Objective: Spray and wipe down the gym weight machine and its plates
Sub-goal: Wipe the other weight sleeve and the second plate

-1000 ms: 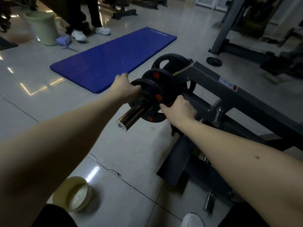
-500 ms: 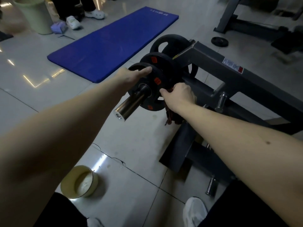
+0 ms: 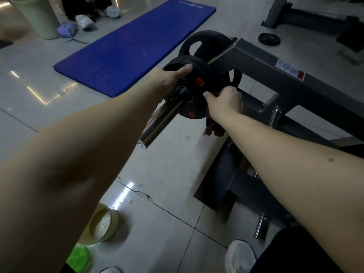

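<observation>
Gym floor of pale glossy tiles, dim light. Far left at the back, pale green bin (image 3: 38, 18), inside not visible; purple bundle (image 3: 67, 29) just beside it. Near bottom left, round yellowish tub (image 3: 110, 221) on the floor, holding pale cloudy liquid; part hidden by the left forearm. Bright green thing (image 3: 78, 257) below it, too blurred to name. Blue mat (image 3: 134, 46) lies flat on the floor behind the arms.

Centre: left hand (image 3: 171, 78) grips the upper left rim of the front plate (image 3: 195, 91), thumb laid along its face. Front plate sits on a chrome bar (image 3: 159, 123) that sticks out toward the camera. Right hand (image 3: 226, 103) is curled round the plate's right edge. Hands apart, one on each side of the same plate. Dark reddish cloth (image 3: 211, 129) hangs under the right hand; cannot tell how it is held. Bigger black plate (image 3: 210, 46) on the same bar behind, against the grey machine frame (image 3: 266, 73), which runs off right. Small plate (image 3: 268, 38) lies on the floor far right, well apart. White shoe (image 3: 240, 255) at the bottom edge.
</observation>
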`<action>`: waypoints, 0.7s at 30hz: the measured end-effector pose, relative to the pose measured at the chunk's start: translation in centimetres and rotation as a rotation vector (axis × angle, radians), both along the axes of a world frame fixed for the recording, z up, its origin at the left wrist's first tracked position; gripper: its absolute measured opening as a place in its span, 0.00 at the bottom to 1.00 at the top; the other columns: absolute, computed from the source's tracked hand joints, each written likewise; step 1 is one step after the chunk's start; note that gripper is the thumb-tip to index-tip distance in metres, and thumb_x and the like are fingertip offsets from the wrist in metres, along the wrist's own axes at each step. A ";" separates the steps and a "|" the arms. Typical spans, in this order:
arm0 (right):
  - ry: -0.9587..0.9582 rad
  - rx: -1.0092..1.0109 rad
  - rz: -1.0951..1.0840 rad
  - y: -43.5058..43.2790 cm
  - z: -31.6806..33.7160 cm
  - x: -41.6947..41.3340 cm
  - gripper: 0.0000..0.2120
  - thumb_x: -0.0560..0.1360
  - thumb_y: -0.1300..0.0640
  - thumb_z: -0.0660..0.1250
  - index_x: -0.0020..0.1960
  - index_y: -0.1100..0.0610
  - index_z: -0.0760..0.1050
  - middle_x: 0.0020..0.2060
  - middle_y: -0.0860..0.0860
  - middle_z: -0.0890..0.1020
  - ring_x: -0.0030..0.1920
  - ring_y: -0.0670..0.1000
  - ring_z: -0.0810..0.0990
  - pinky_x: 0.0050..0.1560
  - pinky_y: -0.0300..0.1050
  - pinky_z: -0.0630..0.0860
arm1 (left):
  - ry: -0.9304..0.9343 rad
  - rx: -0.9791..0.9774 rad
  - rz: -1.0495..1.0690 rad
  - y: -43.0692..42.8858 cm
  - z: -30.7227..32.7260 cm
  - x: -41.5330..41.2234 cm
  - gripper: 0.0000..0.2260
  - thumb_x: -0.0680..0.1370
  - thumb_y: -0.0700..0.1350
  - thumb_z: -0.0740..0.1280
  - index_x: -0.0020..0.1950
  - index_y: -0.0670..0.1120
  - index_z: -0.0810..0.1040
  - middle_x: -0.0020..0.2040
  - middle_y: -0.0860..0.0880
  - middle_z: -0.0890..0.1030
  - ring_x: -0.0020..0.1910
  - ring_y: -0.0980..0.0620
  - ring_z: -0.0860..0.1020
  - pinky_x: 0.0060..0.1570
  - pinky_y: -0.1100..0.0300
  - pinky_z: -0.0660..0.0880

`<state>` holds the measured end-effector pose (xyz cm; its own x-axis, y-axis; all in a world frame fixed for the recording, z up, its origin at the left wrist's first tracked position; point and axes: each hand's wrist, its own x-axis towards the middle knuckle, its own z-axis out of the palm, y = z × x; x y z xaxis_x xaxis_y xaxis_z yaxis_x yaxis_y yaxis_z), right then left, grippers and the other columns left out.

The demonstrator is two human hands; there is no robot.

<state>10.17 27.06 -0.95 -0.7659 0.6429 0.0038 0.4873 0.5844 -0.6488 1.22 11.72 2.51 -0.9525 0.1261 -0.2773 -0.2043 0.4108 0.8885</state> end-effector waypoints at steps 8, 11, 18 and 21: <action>0.068 -0.333 -0.059 0.4 0.9 1.0 0.25 0.74 0.44 0.75 0.62 0.60 0.78 0.54 0.53 0.83 0.49 0.52 0.82 0.41 0.41 0.75 | 0.053 -0.114 -0.048 -0.8 0.3 1.0 0.30 0.75 0.65 0.71 0.65 0.42 0.76 0.48 0.46 0.80 0.48 0.49 0.81 0.38 0.60 0.74; 0.064 -0.486 -0.052 0.5 2.0 2.0 0.26 0.71 0.42 0.75 0.62 0.57 0.79 0.52 0.51 0.83 0.51 0.54 0.82 0.52 0.46 0.79 | 0.078 -0.194 -0.099 -3.6 0.2 1.8 0.27 0.78 0.56 0.72 0.70 0.42 0.74 0.62 0.42 0.80 0.61 0.44 0.79 0.48 0.57 0.74; 0.026 -0.607 0.096 -1.3 5.0 6.0 0.05 0.72 0.55 0.61 0.41 0.56 0.73 0.37 0.51 0.78 0.41 0.52 0.77 0.41 0.46 0.72 | 0.219 -0.395 -0.212 -7.9 0.5 7.5 0.13 0.78 0.46 0.73 0.61 0.46 0.82 0.54 0.50 0.84 0.49 0.56 0.80 0.46 0.64 0.75; 0.013 -0.601 0.237 -3.0 5.9 7.4 0.06 0.71 0.62 0.61 0.36 0.58 0.74 0.30 0.51 0.78 0.38 0.53 0.77 0.41 0.47 0.73 | 0.294 -0.430 -0.224 -8.8 1.2 10.4 0.13 0.79 0.47 0.71 0.63 0.46 0.81 0.55 0.50 0.83 0.49 0.56 0.81 0.45 0.63 0.77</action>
<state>17.56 24.03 4.91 -0.8899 0.3488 -0.2939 0.3795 0.2086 -0.9014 11.61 2.88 3.70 -0.9603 0.2686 -0.0750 0.1608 0.7530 0.6380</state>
